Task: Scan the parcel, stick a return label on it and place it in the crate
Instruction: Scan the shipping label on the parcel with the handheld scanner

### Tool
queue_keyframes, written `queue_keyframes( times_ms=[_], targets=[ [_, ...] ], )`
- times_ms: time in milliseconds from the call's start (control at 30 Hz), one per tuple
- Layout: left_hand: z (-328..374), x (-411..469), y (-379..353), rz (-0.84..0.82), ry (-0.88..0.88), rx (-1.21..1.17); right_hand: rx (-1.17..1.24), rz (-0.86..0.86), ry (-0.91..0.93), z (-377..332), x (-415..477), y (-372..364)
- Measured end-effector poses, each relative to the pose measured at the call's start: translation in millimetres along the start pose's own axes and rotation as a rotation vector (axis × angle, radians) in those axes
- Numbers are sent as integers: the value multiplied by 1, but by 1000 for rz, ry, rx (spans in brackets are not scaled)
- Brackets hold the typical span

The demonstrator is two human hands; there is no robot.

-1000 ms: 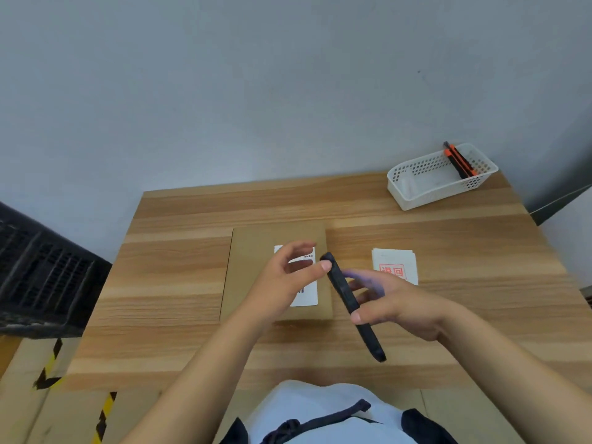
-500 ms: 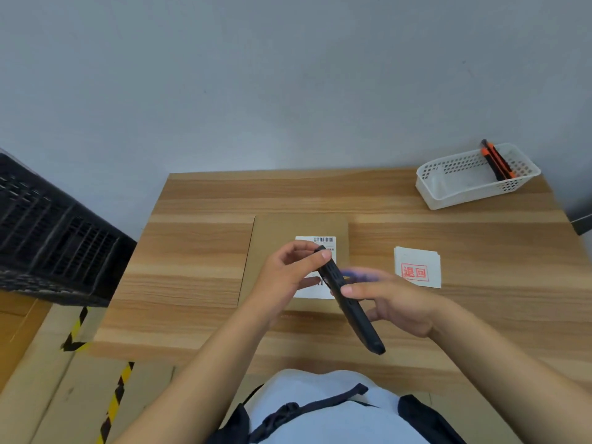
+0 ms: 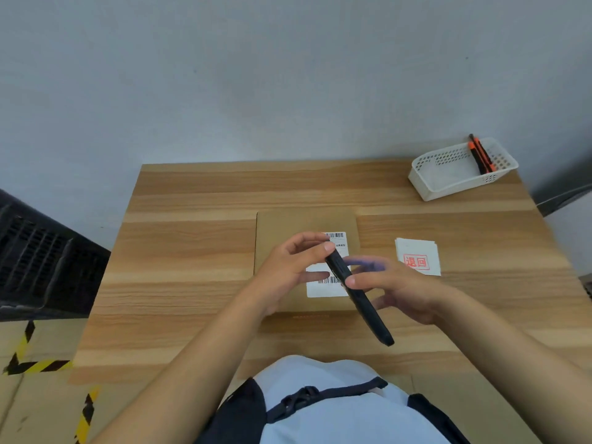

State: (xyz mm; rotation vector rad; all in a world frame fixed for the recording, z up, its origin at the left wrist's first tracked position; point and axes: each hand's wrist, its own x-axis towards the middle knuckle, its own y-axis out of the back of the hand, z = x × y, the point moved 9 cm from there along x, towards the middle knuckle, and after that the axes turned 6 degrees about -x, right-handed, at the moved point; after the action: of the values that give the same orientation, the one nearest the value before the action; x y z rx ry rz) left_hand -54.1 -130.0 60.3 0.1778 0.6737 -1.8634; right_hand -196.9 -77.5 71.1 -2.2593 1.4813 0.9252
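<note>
Scan step in hand. Parcel flat mid-table. Both hands grasp 1 scanner above its barcode: left hand pinching the tip, right hand the middle. Next, I judge: peel a label (stack lies right).

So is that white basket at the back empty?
No. The basket holds one orange-and-black tool, leaning against its far end; otherwise it looks bare.

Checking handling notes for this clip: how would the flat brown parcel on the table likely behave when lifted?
The parcel looks thin and lies flat, so it is probably light and may flex slightly. It should not roll or tip. Its low edges sit flush on the table, so getting fingers under it may need a slide.
</note>
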Motion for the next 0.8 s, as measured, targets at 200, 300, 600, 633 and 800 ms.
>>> queue_keyframes(
  times_ms=[200,300,600,633,800],
  targets=[
    [3,25,52,44,41,249,-80,179,-103,-13,-10,15],
    [-10,39,76,44,-8,763,-195,254,-176,-15,-16,21],
    [-63,53,68,-230,-32,1615,-676,309,-546,5,-40,10],
    [-65,52,69,-248,-39,1634,-698,323,-565,7,-41,9],
    [-67,50,70,-270,-69,1649,-726,361,-654,21,-49,6]
  ],
)
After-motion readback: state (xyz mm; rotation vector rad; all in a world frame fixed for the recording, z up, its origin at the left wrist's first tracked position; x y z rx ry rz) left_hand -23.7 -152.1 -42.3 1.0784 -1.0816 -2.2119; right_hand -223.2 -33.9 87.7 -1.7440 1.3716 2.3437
